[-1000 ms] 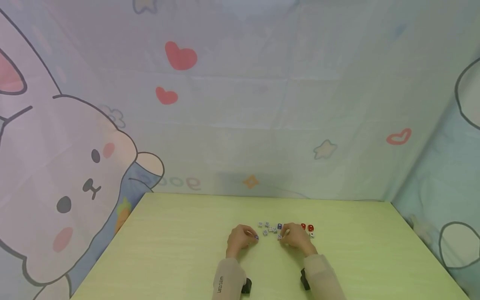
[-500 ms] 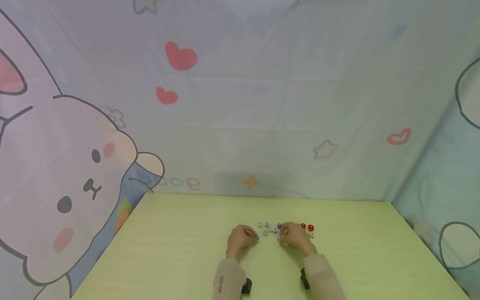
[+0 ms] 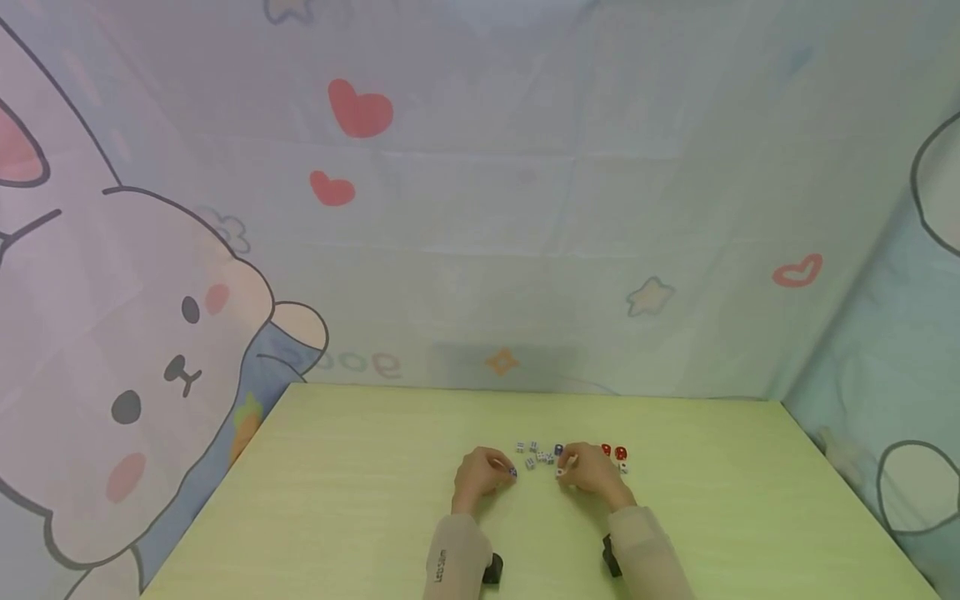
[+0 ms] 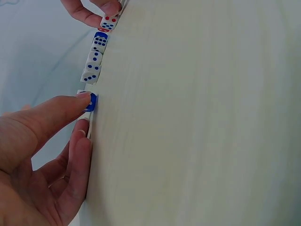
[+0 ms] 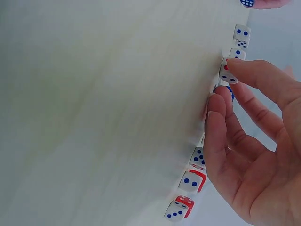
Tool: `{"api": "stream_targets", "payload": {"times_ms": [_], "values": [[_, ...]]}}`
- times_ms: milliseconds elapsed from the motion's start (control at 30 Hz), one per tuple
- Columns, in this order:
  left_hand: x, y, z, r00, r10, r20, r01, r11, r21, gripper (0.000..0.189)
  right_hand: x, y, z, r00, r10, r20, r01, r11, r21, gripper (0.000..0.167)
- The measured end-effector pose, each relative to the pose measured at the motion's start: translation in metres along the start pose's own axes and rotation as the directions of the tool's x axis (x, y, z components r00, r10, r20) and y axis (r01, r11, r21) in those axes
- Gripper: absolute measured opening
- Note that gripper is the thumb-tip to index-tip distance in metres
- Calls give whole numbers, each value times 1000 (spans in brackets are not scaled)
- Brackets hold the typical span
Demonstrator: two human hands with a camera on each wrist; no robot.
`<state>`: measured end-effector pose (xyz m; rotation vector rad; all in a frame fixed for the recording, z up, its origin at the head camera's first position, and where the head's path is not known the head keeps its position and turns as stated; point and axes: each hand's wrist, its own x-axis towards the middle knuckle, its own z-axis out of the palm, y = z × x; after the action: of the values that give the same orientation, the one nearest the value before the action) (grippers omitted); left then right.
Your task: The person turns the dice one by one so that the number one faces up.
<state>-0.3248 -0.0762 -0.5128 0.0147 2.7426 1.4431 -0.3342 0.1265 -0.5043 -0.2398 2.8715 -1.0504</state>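
My left hand (image 3: 477, 477) pinches a die (image 4: 92, 103) with blue and white faces, the thumb on it and the fingers curled below, close over the table. To the right, my right hand (image 3: 592, 472) holds a white die (image 5: 228, 73) with red and blue pips between thumb and fingers. Between and beyond the hands, several white dice (image 3: 542, 457) lie in a loose group, and a blue-topped die (image 3: 558, 449) lies by the right fingers. Past the right hand are two red-topped dice (image 3: 621, 453) and a white die (image 3: 623, 469). The right hand hides part of this group.
The dice lie on a pale yellow-green table (image 3: 360, 500). A cloth backdrop (image 3: 465, 208) with a rabbit, hearts and stars hangs behind its far edge. Dark wrist-worn devices (image 3: 492, 570) sit at both sleeves.
The die in the right hand has turned, showing a single-pip face in the head view instead of a face with several pips. Both hands stay in nearly the same place.
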Motion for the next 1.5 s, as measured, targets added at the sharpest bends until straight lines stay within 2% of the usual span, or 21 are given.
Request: {"api": "stream_targets", "payload": {"times_ms": [267,400,600,767,1200,1500], "values": [[-1,0,0,1000,10,4,-10,1000,4,10,0,2,-2,1000,-9,-4,9,1000,-4,14],[-1,0,0,1000,0,10,0,1000,3,10,-1,3,-13,999,-6,-32,5,1000,-16,14],[0,1,0,1000,-8,8,8,1000,9,11,0,7,-34,998,37,-50,-41,997,-67,14],[0,0,-1,1000,-9,7,9,1000,6,10,3,13,-41,997,55,-60,-60,995,-79,12],[2,-2,1,1000,2,8,-2,1000,-5,9,0,15,-36,994,89,-61,-96,987,-127,14],[2,-2,0,1000,-7,4,7,1000,-4,9,3,19,-31,993,82,-86,-96,981,-171,13]]}}
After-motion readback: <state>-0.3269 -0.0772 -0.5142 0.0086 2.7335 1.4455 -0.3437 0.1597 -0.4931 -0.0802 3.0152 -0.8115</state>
